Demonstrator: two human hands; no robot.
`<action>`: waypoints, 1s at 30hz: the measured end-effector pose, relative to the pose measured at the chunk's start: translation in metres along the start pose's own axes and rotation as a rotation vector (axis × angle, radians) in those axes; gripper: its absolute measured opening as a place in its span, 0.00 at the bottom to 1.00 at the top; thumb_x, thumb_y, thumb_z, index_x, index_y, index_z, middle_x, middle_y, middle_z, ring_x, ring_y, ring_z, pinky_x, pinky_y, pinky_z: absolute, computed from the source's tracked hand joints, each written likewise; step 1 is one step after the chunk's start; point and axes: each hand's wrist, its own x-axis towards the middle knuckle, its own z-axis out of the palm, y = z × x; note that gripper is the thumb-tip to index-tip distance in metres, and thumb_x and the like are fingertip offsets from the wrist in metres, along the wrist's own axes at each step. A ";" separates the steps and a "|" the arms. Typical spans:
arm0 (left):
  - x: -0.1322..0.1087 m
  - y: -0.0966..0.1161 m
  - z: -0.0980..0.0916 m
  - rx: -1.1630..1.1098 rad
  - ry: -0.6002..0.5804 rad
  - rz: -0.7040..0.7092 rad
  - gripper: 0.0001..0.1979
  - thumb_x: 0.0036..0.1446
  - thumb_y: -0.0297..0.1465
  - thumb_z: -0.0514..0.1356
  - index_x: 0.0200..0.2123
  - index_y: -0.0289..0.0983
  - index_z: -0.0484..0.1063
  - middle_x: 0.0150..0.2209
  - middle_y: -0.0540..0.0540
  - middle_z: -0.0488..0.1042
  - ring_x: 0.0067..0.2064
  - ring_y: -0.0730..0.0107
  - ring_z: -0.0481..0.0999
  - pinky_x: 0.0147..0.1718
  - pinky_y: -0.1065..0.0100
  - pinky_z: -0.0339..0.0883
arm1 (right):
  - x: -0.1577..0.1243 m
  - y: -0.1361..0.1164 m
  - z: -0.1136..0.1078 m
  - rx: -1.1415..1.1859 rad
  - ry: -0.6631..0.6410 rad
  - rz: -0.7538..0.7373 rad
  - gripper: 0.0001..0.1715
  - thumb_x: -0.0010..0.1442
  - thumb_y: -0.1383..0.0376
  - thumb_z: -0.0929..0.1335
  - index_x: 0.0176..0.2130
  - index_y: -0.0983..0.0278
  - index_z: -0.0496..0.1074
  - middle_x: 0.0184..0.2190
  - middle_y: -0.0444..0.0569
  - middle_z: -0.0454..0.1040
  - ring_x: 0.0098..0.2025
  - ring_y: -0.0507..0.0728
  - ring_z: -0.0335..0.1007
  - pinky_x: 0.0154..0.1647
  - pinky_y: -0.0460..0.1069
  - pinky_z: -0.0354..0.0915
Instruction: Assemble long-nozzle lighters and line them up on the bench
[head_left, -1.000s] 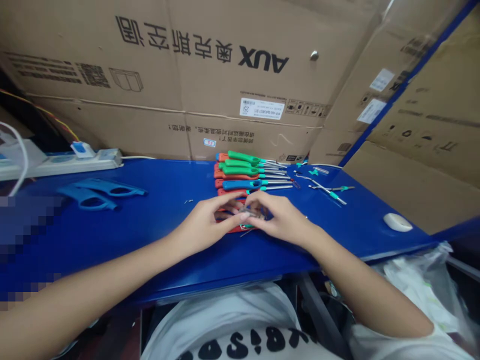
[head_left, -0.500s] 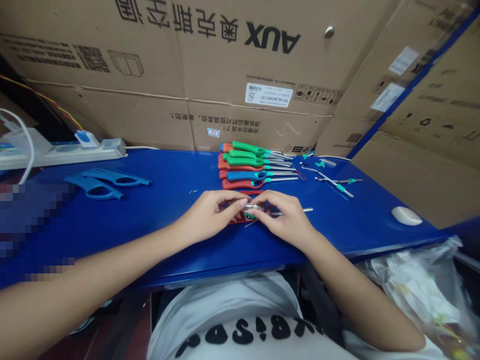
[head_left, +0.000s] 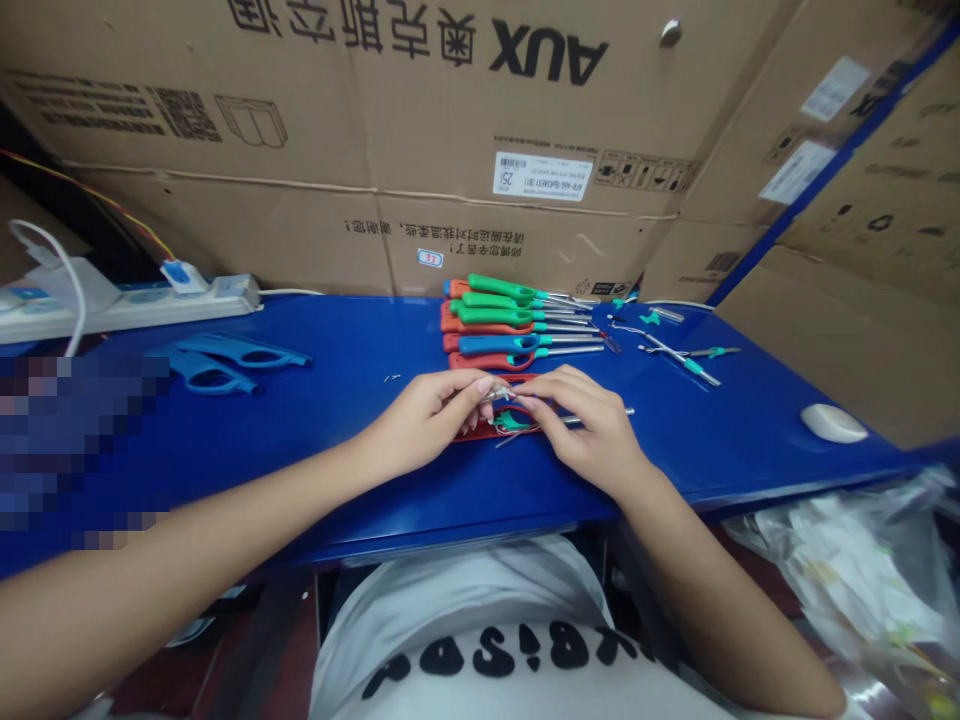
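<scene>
My left hand [head_left: 424, 418] is closed in a pinch around a small clear-and-silver lighter part [head_left: 496, 395], held above the table. The fingertips of my right hand [head_left: 592, 425] are pressed together at that part's right end; whatever they pinch is too small to make out. Beneath both hands lies an opened red lighter shell [head_left: 531, 431], partly covered by my fingers. A teal trigger [head_left: 511, 420] and thin wires show in it, and a metal tube [head_left: 628, 411] sticks out to the right.
Several assembled stick lighters [head_left: 491, 318] lie in a row behind my hands. Blue handle shells [head_left: 225, 362] are at the left, near a power strip [head_left: 187, 305]. Loose tubes and wires [head_left: 690, 362] and a white mouse [head_left: 834, 423] lie right. A cardboard wall [head_left: 300, 220] stands behind.
The clear part has tilted and shifted within my left fingers. My right fingertips have drawn slightly to the right, now at its end, and more of the teal trigger shows.
</scene>
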 end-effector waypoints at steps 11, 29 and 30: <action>-0.001 0.003 0.001 -0.014 -0.070 0.015 0.20 0.69 0.42 0.52 0.32 0.34 0.73 0.28 0.48 0.72 0.28 0.73 0.67 0.29 0.73 0.63 | -0.001 0.004 0.000 -0.036 -0.027 -0.011 0.06 0.68 0.69 0.68 0.41 0.60 0.76 0.36 0.48 0.82 0.38 0.56 0.75 0.44 0.54 0.71; 0.006 -0.002 0.003 -0.261 0.005 -0.187 0.16 0.63 0.42 0.58 0.30 0.36 0.68 0.24 0.52 0.64 0.21 0.78 0.59 0.20 0.76 0.55 | -0.008 -0.002 -0.005 -0.028 -0.330 0.083 0.08 0.66 0.66 0.69 0.46 0.59 0.75 0.45 0.50 0.77 0.43 0.56 0.75 0.42 0.50 0.70; 0.006 -0.002 0.003 -0.320 0.019 -0.231 0.15 0.62 0.41 0.58 0.30 0.36 0.67 0.23 0.53 0.62 0.20 0.79 0.56 0.19 0.76 0.51 | -0.010 -0.003 -0.005 -0.044 -0.397 0.076 0.09 0.65 0.65 0.70 0.46 0.59 0.75 0.48 0.50 0.75 0.44 0.56 0.75 0.42 0.50 0.70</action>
